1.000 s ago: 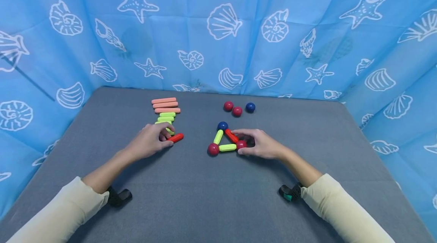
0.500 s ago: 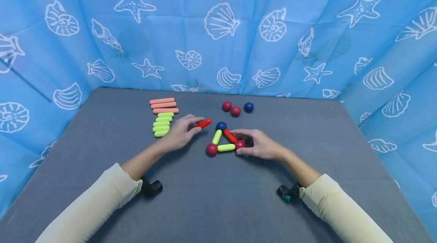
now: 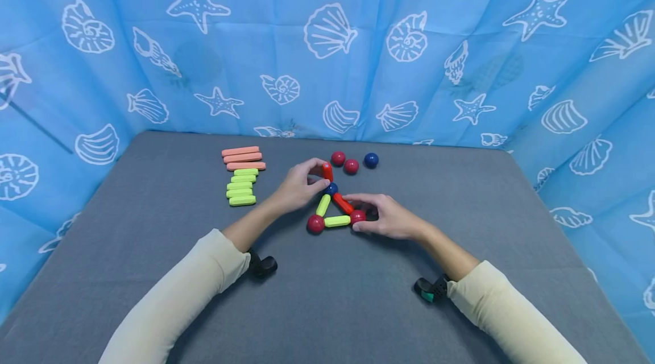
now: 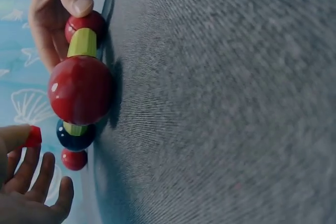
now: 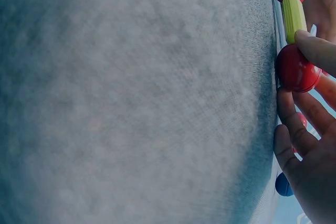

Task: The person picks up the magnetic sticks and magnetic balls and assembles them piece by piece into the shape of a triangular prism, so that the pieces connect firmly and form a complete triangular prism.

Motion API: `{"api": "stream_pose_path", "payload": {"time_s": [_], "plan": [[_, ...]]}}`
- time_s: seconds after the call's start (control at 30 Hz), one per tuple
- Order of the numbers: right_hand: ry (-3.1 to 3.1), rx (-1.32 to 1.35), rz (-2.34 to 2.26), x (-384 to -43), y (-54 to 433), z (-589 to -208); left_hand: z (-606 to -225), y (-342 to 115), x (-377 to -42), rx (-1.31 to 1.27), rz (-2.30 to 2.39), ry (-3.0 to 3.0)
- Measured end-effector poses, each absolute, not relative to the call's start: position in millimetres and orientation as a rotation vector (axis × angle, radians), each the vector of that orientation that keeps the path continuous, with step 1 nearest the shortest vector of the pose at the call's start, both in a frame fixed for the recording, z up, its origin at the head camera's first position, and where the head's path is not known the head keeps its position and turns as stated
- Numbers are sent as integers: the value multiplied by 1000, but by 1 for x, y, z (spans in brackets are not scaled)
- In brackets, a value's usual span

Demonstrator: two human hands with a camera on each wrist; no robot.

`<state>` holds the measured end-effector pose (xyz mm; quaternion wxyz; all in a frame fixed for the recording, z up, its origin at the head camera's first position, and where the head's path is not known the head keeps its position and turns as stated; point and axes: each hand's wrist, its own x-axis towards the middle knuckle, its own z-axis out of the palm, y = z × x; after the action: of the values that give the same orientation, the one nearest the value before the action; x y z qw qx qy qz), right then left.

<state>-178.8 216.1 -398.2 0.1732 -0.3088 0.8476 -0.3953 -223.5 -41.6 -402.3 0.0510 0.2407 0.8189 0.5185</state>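
My left hand (image 3: 302,185) pinches a red rod (image 3: 327,171) between thumb and fingers, just over the blue ball (image 3: 331,189) at the far corner of a flat triangle. Whether rod and ball touch, I cannot tell. Two yellow-green rods (image 3: 337,221) and another red rod (image 3: 343,203) form the triangle's sides. A red ball (image 3: 315,223) makes its near left corner. At the right corner, thumb and fingers of my right hand (image 3: 386,216) hold a second red ball (image 5: 298,68). In the left wrist view, the pinched rod's red end (image 4: 33,137) shows beside the triangle.
Left of the triangle lie several yellow-green rods (image 3: 240,186) in a column, with salmon rods (image 3: 243,158) behind them. Two loose red balls (image 3: 351,166) and a blue ball (image 3: 371,160) sit toward the back. A blue patterned curtain (image 3: 286,57) hangs behind the grey table (image 3: 327,307).
My left hand has carried the red rod from beside the yellow-green rods rightward to the triangle's far corner, tipping it more upright. My right hand stays on the red ball.
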Motion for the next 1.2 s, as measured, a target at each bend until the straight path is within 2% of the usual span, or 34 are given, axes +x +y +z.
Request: {"api": "stream_pose_path", "payload": {"time_s": [0.67,1.0,1.2], "plan": [[2397,-851,-1118,-181,215,-399,-404,-49,-224,801,1469,2483],[2403,-868,-1112,-182,213,-398,-389,-130,-204,879,1331,2662],[2395,-858,-1123,-180,215,-398,-394,-185,-191,843,1031,2881]]}}
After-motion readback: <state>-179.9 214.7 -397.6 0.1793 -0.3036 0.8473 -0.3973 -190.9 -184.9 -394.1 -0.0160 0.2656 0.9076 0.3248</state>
